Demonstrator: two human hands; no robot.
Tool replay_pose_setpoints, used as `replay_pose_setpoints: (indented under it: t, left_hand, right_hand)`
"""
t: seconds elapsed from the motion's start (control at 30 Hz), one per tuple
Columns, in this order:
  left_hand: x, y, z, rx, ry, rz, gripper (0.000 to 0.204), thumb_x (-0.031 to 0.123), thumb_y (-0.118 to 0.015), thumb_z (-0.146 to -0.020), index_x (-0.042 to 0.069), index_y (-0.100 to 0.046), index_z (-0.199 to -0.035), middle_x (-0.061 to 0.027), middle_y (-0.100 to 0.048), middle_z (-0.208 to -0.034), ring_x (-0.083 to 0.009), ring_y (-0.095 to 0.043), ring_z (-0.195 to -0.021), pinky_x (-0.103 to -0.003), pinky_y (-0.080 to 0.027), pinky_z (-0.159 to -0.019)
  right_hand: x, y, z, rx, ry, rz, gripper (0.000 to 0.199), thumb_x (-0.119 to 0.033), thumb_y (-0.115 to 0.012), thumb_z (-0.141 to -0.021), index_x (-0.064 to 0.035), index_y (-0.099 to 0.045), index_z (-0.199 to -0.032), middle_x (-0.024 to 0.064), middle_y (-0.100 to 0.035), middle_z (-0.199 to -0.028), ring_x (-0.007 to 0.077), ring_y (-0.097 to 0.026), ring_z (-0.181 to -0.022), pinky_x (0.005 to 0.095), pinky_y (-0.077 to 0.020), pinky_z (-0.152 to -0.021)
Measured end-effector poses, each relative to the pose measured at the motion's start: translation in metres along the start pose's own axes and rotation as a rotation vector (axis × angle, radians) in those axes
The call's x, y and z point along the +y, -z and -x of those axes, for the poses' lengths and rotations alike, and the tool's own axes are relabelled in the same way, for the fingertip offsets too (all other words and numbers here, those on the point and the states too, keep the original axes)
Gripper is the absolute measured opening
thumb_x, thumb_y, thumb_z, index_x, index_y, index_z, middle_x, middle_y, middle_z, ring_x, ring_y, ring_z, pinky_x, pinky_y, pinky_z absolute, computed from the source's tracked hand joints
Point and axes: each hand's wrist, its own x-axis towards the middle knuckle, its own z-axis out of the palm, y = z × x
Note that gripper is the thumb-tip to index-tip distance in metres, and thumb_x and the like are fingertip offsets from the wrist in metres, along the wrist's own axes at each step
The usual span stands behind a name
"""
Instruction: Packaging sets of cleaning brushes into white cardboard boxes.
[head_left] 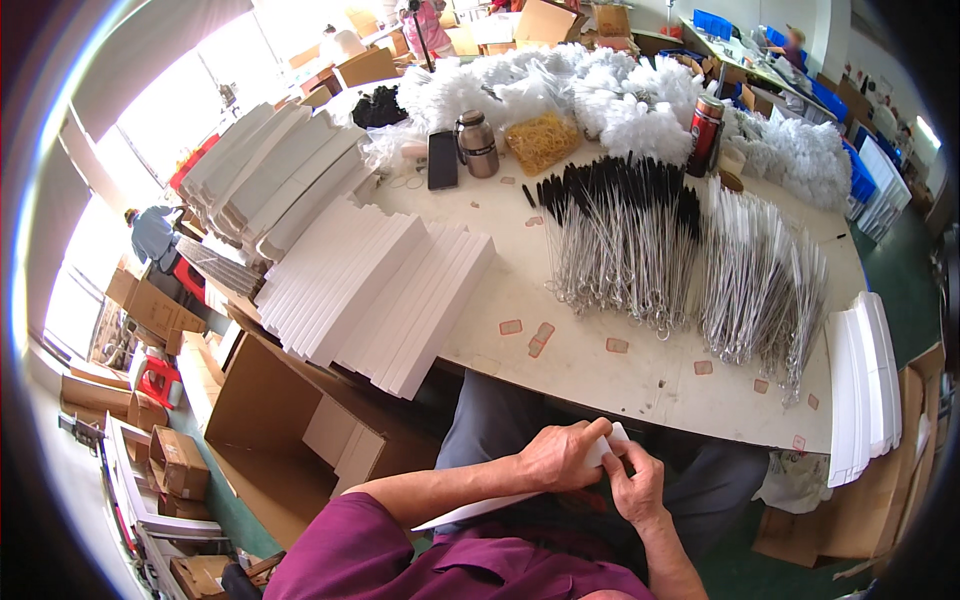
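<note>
A long, narrow white paper box (474,511) lies across my lap, partly hidden under my left forearm. My left hand (566,456) is wrapped around it near one end. At that same end, my right hand (636,482) pinches the white edge with thumb and fingers. On the table in front of me are a row of similar white boxes (340,285), a heap of wire brushes with black bristles (620,240), and another heap of wire brushes with white bristles (755,275).
A steel flask (477,145), a dark phone (442,160), a red thermos (705,135) and a bag of yellow rubber bands (541,142) stand farther back, before fluffy white bundles (640,100). White strips (862,390) overhang the right edge. An open carton (270,420) sits left of my legs.
</note>
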Motion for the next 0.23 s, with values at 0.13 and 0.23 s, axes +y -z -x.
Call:
replay_pose_setpoints:
  t: [0.13, 0.23]
  left_hand:
    - [0.002, 0.005, 0.001, 0.007, -0.015, -0.001, 0.051, 0.020, -0.073, -0.079, 0.004, -0.050, -0.121, -0.0259, -0.070, -0.098, -0.0459, -0.070, -0.086, -0.053, -0.058, -0.072]
    - [0.003, 0.008, 0.000, -0.035, -0.018, -0.050, 0.053, 0.023, -0.076, -0.080, 0.005, -0.050, -0.122, -0.0261, -0.070, -0.100, -0.0467, -0.070, -0.086, -0.053, -0.059, -0.073]
  right_hand:
    - [0.004, -0.006, 0.006, 0.060, -0.069, -0.151, 0.058, -0.015, -0.073, -0.097, -0.0008, -0.046, -0.146, 0.0129, -0.077, -0.104, 0.0301, -0.076, -0.088, 0.0365, -0.0593, -0.079]
    - [0.014, -0.013, 0.009, 0.093, -0.192, -0.410, 0.065, -0.020, -0.075, -0.097, -0.0044, -0.043, -0.151, 0.0120, -0.077, -0.109, 0.0355, -0.076, -0.092, 0.0380, -0.0594, -0.087]
